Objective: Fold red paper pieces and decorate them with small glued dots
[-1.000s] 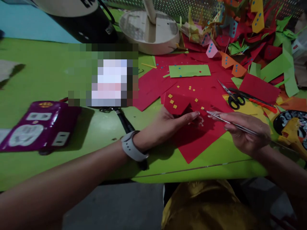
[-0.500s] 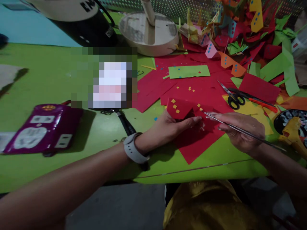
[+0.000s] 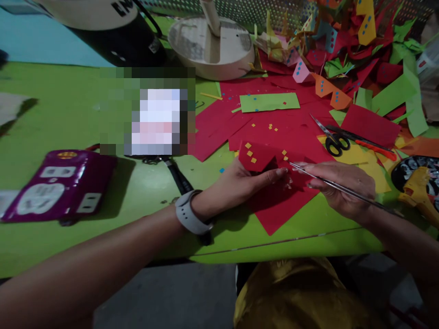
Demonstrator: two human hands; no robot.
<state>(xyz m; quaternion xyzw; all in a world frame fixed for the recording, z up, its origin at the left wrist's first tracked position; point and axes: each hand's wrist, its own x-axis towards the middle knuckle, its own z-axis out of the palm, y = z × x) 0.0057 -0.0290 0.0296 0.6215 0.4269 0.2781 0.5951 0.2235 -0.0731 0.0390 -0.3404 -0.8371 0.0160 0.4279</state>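
My left hand (image 3: 252, 180), with a grey watch strap at the wrist, grips a folded red paper piece (image 3: 256, 155) between thumb and fingers. Several small yellow paper squares (image 3: 249, 154) sit on the folded piece. In my right hand (image 3: 346, 185) are metal tweezers (image 3: 329, 182), slanting left, their tips close to two yellow squares at the right part of the red piece. Whether the tips touch a square I cannot tell. Under both hands lies a larger red sheet (image 3: 274, 214), its corner pointing toward me. The left fingers behind the paper are hidden.
Black-handled scissors (image 3: 334, 139) and an orange cutter (image 3: 380, 150) lie right, near a yellow glue gun (image 3: 416, 192). A green strip (image 3: 269, 102) rests on red sheets. Cut paper heaps at back right. A purple power box (image 3: 65, 183) and blurred-out phone-like object (image 3: 156, 119) stand left.
The tweezers' tips have shifted very slightly down and left, beside the lower yellow square. My left hand and the folded paper stay almost still; the view drifts a little.
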